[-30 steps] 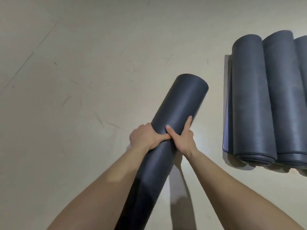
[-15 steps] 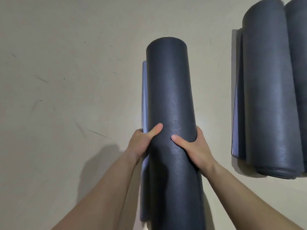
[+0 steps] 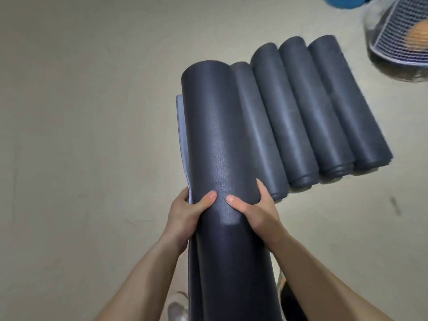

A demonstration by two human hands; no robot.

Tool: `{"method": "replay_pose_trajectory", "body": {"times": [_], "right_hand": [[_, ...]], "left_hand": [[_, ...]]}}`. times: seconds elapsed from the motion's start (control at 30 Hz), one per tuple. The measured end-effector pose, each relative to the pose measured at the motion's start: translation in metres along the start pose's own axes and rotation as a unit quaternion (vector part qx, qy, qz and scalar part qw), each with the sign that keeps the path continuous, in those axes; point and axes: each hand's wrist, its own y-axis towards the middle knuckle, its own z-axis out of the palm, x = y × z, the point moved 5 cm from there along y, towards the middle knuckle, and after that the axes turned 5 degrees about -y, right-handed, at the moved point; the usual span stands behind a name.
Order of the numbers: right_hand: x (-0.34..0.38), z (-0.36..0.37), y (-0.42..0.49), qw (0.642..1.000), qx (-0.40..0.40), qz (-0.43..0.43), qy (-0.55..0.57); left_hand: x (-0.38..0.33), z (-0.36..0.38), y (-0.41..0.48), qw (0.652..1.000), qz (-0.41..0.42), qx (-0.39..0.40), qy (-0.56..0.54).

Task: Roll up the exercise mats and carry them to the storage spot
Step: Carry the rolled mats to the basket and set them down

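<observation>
Beyond the rolled mats (image 3: 310, 107), basket (image 3: 393, 28) holds orange object (image 3: 418, 35).

Dark grey mats (image 3: 289, 117), beige floor (image 3: 81, 112)

**Bare arms, pale trainers**

We see our left forearm (image 3: 143, 281) and right forearm (image 3: 324, 274) bare from the wrist to the lower edge of the view. Our left hand (image 3: 185, 218) and right hand (image 3: 259, 216) have short, trimmed thumbnails. Our left shoe (image 3: 177, 308) is a pale grey-white trainer with a rounded toe, somewhat blurred. Our right shoe (image 3: 280, 282) shows only a whitish sliver with an orange patch. The dark shape beside it is too hidden for us to tell.
</observation>
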Motion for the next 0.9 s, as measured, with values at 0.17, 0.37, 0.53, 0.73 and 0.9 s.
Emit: {"method": "replay_pose_trajectory", "body": {"times": [0.17,0.37,0.53,0.73,0.9], "right_hand": [[0.101,-0.110,-0.096,0.990,-0.108,-0.042,0.074],[0.141,-0.293,-0.208,0.954,-0.242,-0.080,0.159],[0.119,-0.457,-0.311,0.906,-0.365,-0.096,0.193],[0.035,-0.598,-0.441,0.840,-0.475,-0.079,0.248],[-0.074,-0.670,-0.557,0.776,-0.559,-0.030,0.289]], "left_hand": [[-0.105,0.126,-0.076,0.992,0.028,0.101,0.073],[-0.145,0.333,-0.168,0.957,0.050,0.236,0.161],[-0.110,0.514,-0.251,0.916,0.037,0.335,0.217],[-0.012,0.681,-0.362,0.852,0.021,0.442,0.280],[0.112,0.770,-0.455,0.779,-0.017,0.517,0.355]]}}
